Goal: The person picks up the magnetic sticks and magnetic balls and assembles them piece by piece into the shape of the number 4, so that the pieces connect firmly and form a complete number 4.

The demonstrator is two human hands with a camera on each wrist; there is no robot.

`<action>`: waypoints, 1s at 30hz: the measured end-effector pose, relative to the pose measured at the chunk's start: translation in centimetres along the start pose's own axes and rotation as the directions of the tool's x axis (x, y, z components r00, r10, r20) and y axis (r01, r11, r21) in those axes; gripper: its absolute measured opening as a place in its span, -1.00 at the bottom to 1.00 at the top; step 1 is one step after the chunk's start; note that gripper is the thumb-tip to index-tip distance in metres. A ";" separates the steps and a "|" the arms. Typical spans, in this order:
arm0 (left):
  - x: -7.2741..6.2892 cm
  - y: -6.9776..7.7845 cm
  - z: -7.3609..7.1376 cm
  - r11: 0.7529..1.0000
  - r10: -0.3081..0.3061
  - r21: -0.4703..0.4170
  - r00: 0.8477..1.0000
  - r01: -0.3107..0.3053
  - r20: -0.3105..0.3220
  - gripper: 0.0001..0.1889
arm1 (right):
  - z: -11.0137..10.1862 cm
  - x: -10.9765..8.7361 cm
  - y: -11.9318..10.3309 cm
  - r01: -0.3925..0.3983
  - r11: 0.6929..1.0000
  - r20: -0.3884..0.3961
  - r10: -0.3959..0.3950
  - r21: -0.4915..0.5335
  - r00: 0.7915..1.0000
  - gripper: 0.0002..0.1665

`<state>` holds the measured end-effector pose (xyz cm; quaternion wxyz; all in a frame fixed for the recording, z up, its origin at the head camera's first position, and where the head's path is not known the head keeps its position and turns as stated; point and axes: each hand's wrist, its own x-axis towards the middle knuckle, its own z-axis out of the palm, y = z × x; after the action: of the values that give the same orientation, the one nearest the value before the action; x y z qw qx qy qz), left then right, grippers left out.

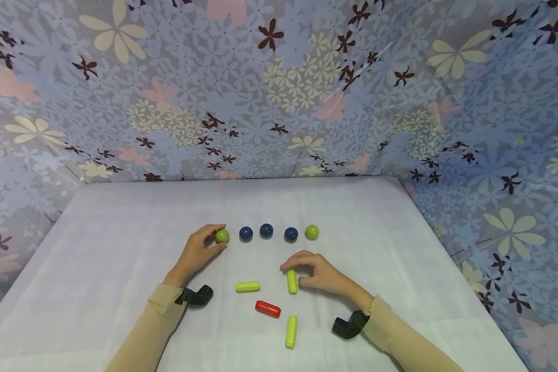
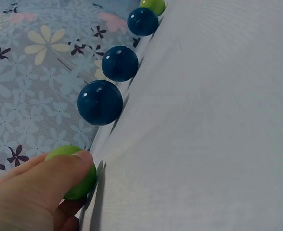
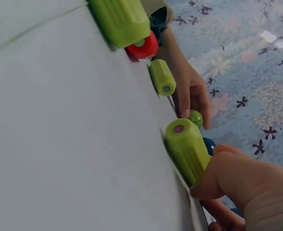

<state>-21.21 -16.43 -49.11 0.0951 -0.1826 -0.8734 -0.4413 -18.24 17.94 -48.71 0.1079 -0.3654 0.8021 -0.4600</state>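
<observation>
A white-covered table (image 1: 76, 258) is backed and flanked by a flower-patterned cloth (image 1: 242, 77). By the left hand (image 1: 195, 252), a green ball (image 1: 222, 236) is pinched between thumb and fingers at the left end of a loose row — probably so that rolling is prevented. By the right hand (image 1: 324, 274), an upper yellow-green stick (image 1: 292, 284) is pinched across its narrow width, where purchase seems easiest; whether it is lifted cannot be told. Nearer the person are laid a lower yellow-green stick (image 1: 291, 332), a left yellow-green stick (image 1: 248, 287) and, slanted between those two, a red stick (image 1: 267, 309), presumably steadied by their flat facets. The row is continued by three blue balls (image 1: 266, 230) and ended by a right green ball (image 1: 312, 232), spaced apart perhaps for single picking.

The table's far edge is set well beyond the row, and ample room is left outside both hands. Inward, less is offered: the nearest blue ball — just beside the left fingertips — could be nudged.
</observation>
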 end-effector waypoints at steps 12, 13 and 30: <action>-0.3 0.1 0.0 0.999 -0.040 -0.027 0.999 0.039 -0.021 -0.55 | 0.0 -0.1 0.1 0.026 1.000 0.007 -0.026 -0.005 1.000 -0.66; -0.3 0.1 0.1 0.999 -0.041 -0.030 0.999 0.040 -0.021 -0.55 | 0.0 -0.1 0.2 0.024 1.000 0.006 -0.024 -0.009 1.000 -0.65; -0.4 0.3 -0.2 0.996 -0.058 -0.066 0.998 0.060 0.028 -0.58 | 0.0 0.0 0.1 -0.034 0.998 -0.037 0.036 0.056 0.999 -0.71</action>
<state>-20.75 -16.54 -48.87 0.0646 -0.1654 -0.8643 -0.4706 -18.28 17.98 -48.85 0.1110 -0.3394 0.7971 -0.4870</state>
